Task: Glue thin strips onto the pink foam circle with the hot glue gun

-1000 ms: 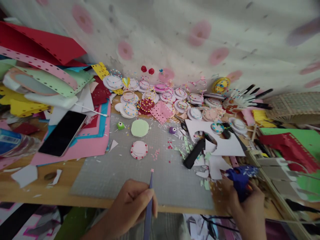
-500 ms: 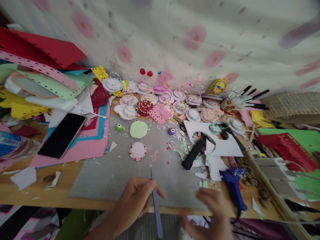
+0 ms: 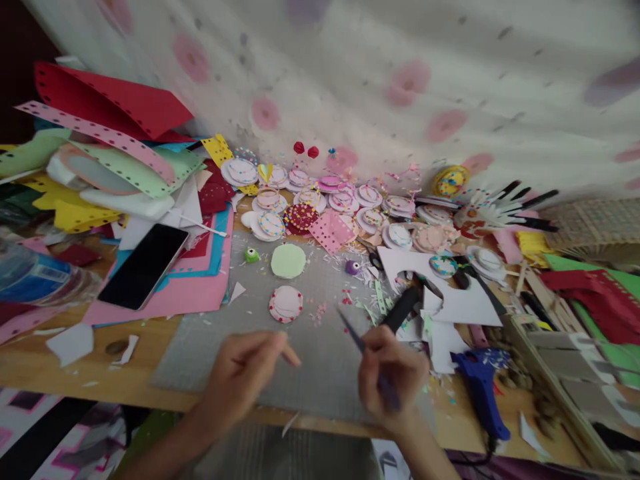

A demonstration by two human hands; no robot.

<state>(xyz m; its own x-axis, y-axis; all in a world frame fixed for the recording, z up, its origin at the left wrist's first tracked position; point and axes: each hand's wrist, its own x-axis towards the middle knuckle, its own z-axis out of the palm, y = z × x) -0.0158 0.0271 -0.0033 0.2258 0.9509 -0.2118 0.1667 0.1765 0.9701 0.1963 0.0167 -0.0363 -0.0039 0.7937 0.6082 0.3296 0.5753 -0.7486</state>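
My right hand [image 3: 393, 377] is closed around slim purple tweezers [image 3: 353, 330], their points toward the middle of the grey cutting mat [image 3: 200, 347]. Beside it on the left, my left hand [image 3: 247, 367] hovers over the mat's front part, thumb and fingers drawn together; I see nothing in them. Beyond the hands lies a small white paper disc edged with red dots [image 3: 286, 304]. A pale green paper disc [image 3: 289, 261] is farther back, between a green one-eyed bead [image 3: 251, 255] and a purple one [image 3: 353, 267]. Tiny pink pieces [image 3: 319, 311] are scattered near the white disc.
Decorated little paper hats [image 3: 343, 202] crowd the back. A phone [image 3: 144, 265], a plastic bottle [image 3: 45, 273] and coloured sheets [image 3: 115, 107] occupy the left. On the right are cut white paper [image 3: 463, 300], a black-handled tool [image 3: 403, 309], a blue glue gun [image 3: 481, 390] and a brush cup [image 3: 473, 220].
The tweezers have passed from my left hand to my right, which has closed on them. My left hand has moved away to the left. The whole view has shifted slightly.
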